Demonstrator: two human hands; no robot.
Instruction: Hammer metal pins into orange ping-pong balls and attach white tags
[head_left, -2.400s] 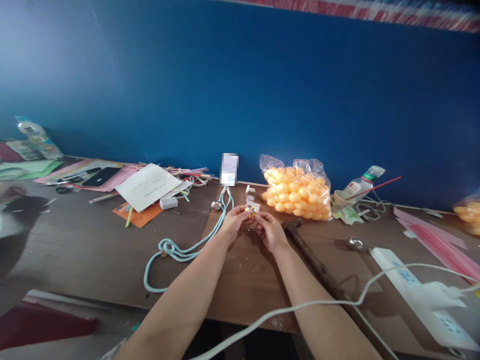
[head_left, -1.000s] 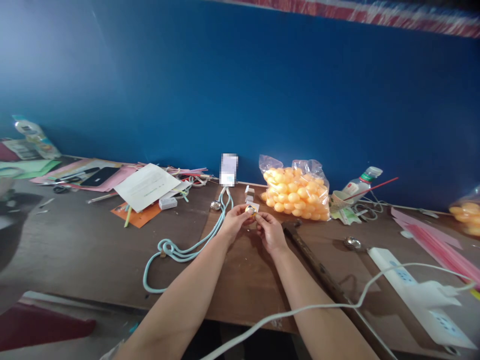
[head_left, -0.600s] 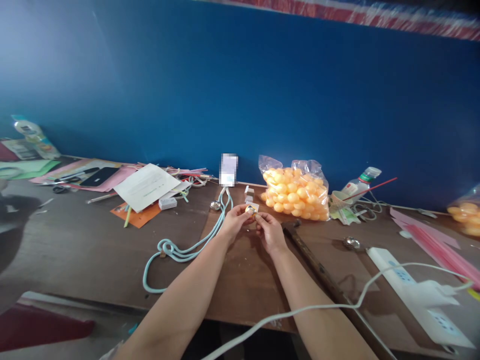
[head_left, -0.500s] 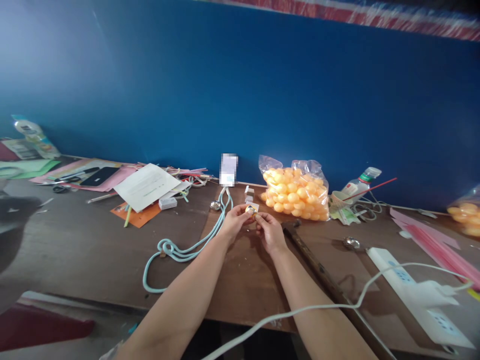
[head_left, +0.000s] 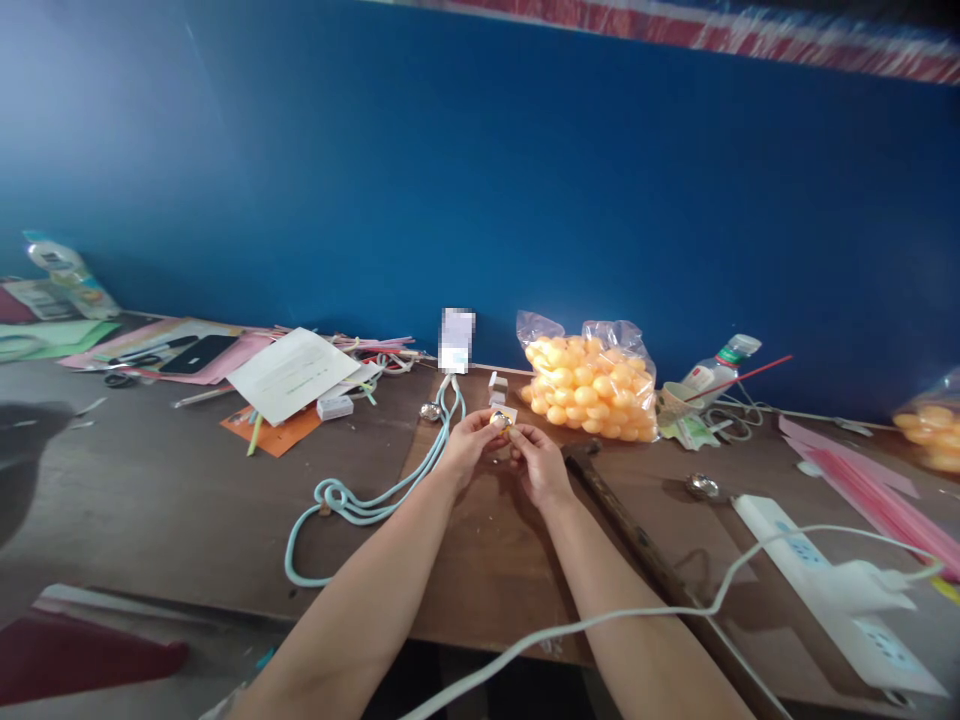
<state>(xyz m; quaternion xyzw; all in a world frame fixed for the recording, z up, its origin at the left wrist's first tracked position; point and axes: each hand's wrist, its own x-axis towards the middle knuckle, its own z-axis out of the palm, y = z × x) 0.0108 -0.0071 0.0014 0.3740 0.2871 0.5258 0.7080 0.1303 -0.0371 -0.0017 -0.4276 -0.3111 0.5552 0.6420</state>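
Note:
Above the brown tabletop, my left hand (head_left: pixel 468 446) pinches a small, shiny, round gold-and-silver piece (head_left: pixel 501 419); its exact kind is too small to make out. Fingers of my right hand (head_left: pixel 541 464) close on the right edge of the same piece, the two hands almost meeting. Just behind them are a small white block (head_left: pixel 498 386) and a pale piece partly hidden by the fingers. A light blue cord (head_left: pixel 420 480) lies looped left of my left hand, with a shiny silver ball-like piece (head_left: pixel 430 411) beside its upper end.
A clear bag of orange balls (head_left: pixel 592 385) stands behind my right hand. Papers (head_left: pixel 292 375) spread at left. On the right are a dark rod (head_left: pixel 622 515), another silver piece (head_left: pixel 703 487), and a power strip (head_left: pixel 832 590). A white cable (head_left: pixel 555 633) crosses over my right forearm.
Hardly anything differs: both hands keep hold of the shiny piece in nearly the same place, with only a slight shift of the fingers.

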